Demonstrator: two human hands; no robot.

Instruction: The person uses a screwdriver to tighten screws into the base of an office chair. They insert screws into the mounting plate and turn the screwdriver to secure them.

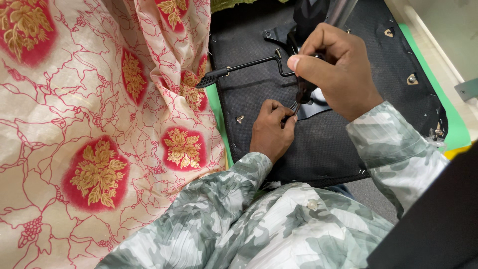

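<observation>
Black upholstered panel (348,149): a flat piece, apparently a seat base turned underside up, lying on the green desk (460,132). Its covering is tacked along the edges with small metal staples, and a few bolt heads sit in cut-outs. It looks stiff at the core and soft at the skin, probably moderately heavy, and best gripped by its firm rim rather than by the covering.

Black hand tool (304,92): upright over the middle of the panel, its nose pressed down to the surface beside a pale patch. Hard, rigid, likely weighty for its size; it is best gripped around the body, as it is now.

Right hand (334,69): clamped around the tool from above, thumb laid across the front, wrist raised, forearm coming in from the lower right in a camouflage-print sleeve.

Left hand (271,130): resting knuckles-up on the panel just beside the tool's nose, fingers curled together and pinching something thin and dark at its tip; what exactly it pinches is too small to tell. The wrist lies low, the forearm running up from the body.

Black metal lever rod (249,65): bent, with a ribbed grip end, lying across the panel's upper left and reaching over its edge.

Cream cloth with red and gold flower print (99,134): draped at the left, soft and light.
</observation>
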